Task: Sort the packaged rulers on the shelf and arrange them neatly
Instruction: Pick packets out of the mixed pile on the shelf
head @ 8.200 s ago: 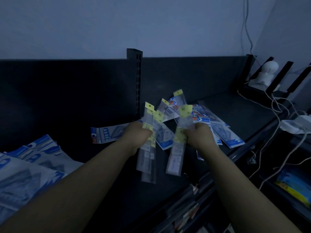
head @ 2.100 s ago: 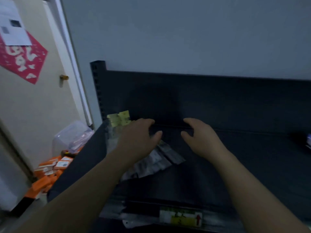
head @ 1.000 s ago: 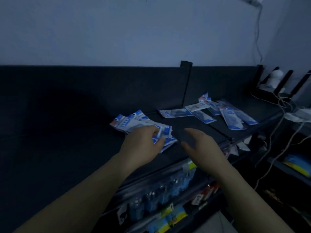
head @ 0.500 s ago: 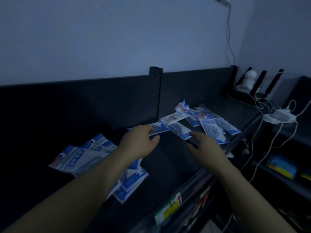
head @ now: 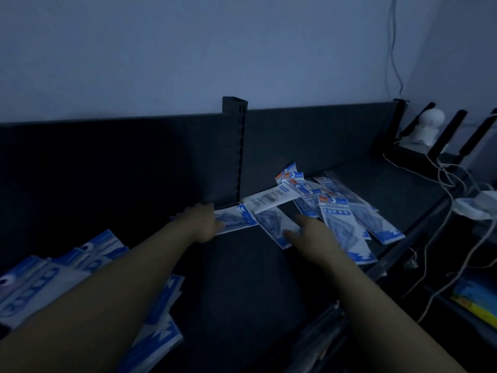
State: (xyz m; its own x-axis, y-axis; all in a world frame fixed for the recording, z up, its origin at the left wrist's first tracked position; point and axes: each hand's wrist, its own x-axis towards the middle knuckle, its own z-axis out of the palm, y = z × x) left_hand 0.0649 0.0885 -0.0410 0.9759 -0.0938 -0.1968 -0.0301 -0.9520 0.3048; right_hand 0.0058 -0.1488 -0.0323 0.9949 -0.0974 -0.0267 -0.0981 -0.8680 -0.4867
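Observation:
Several blue-and-white ruler packs point(head: 347, 211) lie scattered on the dark shelf point(head: 242, 265) right of its upright post. One flat pack point(head: 236, 218) lies by the post, and my left hand point(head: 200, 222) rests on its left end with fingers spread. My right hand point(head: 312, 235) reaches with straight fingers onto another pack point(head: 271, 224) beside it. A second heap of the same packs point(head: 40, 286) lies at the lower left, partly hidden under my left forearm.
The slotted upright post point(head: 236, 146) splits the shelf's back panel. At the far right stand a white figure point(head: 427, 130), black brackets and tangled white cables point(head: 457, 189). A lower shelf holds a blue-yellow package point(head: 476, 300).
Both hands have reached further forward onto the packs by the post. The view has shifted slightly right, so the left heap now sits lower left.

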